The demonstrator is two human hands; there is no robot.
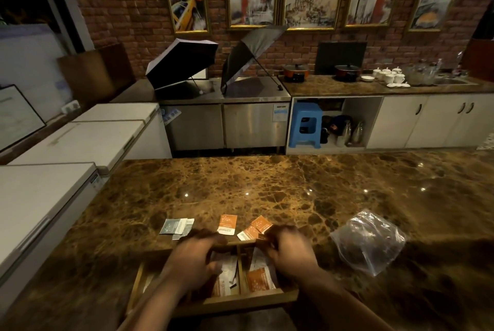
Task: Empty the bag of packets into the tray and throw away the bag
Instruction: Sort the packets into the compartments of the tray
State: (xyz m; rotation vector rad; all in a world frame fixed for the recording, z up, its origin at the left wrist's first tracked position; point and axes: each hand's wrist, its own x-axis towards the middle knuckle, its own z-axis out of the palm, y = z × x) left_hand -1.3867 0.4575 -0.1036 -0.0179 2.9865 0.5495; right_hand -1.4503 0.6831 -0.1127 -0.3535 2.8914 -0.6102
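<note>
A wooden divided tray [213, 302] sits at the near edge of the marble counter, with white and orange packets [260, 278] lying in its compartments. My left hand [193, 258] hovers over the tray's left part, fingers curled; whether it holds a packet is unclear. My right hand [290, 250] is over the right part, closed on what looks like a brown packet near the tray's far rim. Loose orange packets [227, 224] and grey-white packets [177, 227] lie on the counter just beyond the tray. The clear plastic bag [370, 241] lies crumpled to the right, apart from both hands.
The brown marble counter [294, 186] stretches ahead and to the right. White chest freezers [53, 197] stand along the left. Across the aisle are steel cabinets with two open umbrellas [184, 63], a blue stool [304, 125], pots and cups.
</note>
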